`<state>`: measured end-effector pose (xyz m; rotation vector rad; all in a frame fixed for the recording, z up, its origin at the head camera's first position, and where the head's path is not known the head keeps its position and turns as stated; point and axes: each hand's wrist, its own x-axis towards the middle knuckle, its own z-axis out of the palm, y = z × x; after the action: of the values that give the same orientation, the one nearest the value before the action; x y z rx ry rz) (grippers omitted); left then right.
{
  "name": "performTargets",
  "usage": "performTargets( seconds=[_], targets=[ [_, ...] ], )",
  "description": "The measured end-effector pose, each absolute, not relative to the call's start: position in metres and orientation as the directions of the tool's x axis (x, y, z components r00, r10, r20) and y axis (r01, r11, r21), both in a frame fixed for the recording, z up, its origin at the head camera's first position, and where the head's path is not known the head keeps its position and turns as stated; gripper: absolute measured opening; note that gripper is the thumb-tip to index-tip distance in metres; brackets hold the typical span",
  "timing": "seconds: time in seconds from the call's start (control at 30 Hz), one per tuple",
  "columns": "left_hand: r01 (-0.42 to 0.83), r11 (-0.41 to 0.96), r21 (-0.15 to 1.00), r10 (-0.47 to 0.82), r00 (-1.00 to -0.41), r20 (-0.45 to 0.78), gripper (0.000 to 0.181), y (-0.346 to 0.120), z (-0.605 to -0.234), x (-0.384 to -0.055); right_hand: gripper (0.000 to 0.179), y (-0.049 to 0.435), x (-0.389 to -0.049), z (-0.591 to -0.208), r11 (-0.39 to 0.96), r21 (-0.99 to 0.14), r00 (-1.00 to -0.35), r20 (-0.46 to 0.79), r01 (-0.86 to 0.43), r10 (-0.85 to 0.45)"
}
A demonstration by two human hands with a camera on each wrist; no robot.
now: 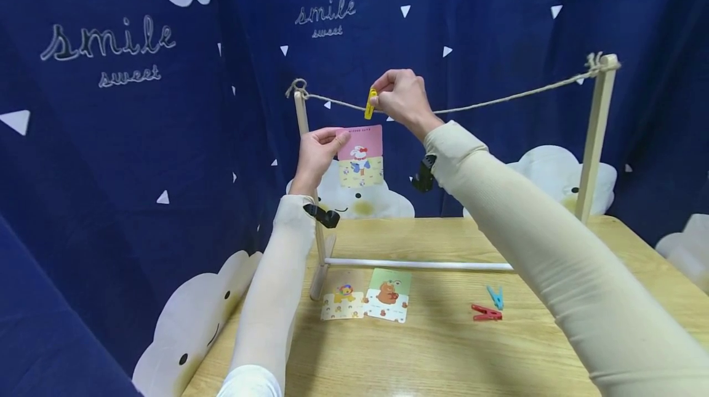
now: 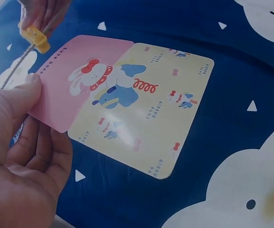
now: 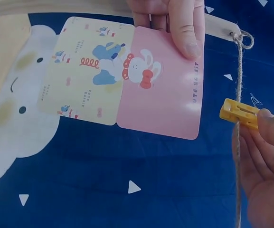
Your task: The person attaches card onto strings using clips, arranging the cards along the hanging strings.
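Observation:
My left hand (image 1: 319,154) pinches a pink and yellow rabbit card (image 1: 360,163) by its pink edge, thumb on the printed face and fingers behind. The card hangs upright just below the rope (image 1: 487,103). Above it, my right hand (image 1: 403,98) pinches a yellow clothespin (image 1: 370,104) between thumb and fingers. In the right wrist view the yellow clothespin (image 3: 239,113) sits across the rope (image 3: 240,78), while the rabbit card (image 3: 160,83) is apart from it, to the left. The left wrist view shows the card's printed face, with the clothespin (image 2: 34,39) beyond its pink end.
The rope is tied between two wooden posts (image 1: 595,138), with a white bar (image 1: 415,264) low between them. On the table (image 1: 432,354) lie a lion card (image 1: 343,298), a bear card (image 1: 389,298), a blue clothespin (image 1: 496,297) and a red clothespin (image 1: 487,312). A blue curtain hangs behind.

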<state>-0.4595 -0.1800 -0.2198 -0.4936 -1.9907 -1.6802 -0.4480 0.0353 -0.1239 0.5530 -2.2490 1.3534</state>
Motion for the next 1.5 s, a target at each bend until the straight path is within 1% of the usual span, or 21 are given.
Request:
performTargets(
  seconds=[0.17, 0.3, 0.67, 0.93, 1.2, 1.5],
  targets=[
    [0.551, 0.181, 0.814, -0.035, -0.824, 0.566, 0.029, -0.180, -0.220, -0.459, 0.017, 0.031, -0.450, -0.127, 0.463, -0.693, -0.815, 0.566, -0.553, -0.126],
    [0.557, 0.178, 0.811, -0.029, -0.821, 0.570, 0.028, -0.180, -0.218, -0.458, 0.017, 0.028, -0.451, -0.127, 0.460, -0.696, -0.819, 0.558, -0.552, -0.137],
    [0.557, 0.186, 0.809, -0.020, -0.821, 0.570, 0.028, -0.179, -0.213, -0.456, 0.023, 0.022, -0.448, -0.126, 0.483, -0.684, -0.827, 0.531, -0.547, -0.185],
    [0.581, 0.180, 0.794, -0.018, -0.805, 0.593, 0.025, -0.175, -0.208, -0.456, 0.025, 0.025, -0.448, -0.127, 0.514, -0.664, -0.829, 0.523, -0.543, -0.200],
    [0.575, 0.193, 0.795, -0.012, -0.809, 0.588, 0.028, -0.176, -0.209, -0.455, 0.035, 0.025, -0.448, -0.129, 0.557, -0.637, -0.836, 0.500, -0.533, -0.228],
    [0.581, 0.181, 0.793, -0.003, -0.806, 0.591, 0.027, -0.173, -0.210, -0.454, 0.037, 0.029, -0.448, -0.131, 0.565, -0.630, -0.836, 0.494, -0.533, -0.239]
  ],
)
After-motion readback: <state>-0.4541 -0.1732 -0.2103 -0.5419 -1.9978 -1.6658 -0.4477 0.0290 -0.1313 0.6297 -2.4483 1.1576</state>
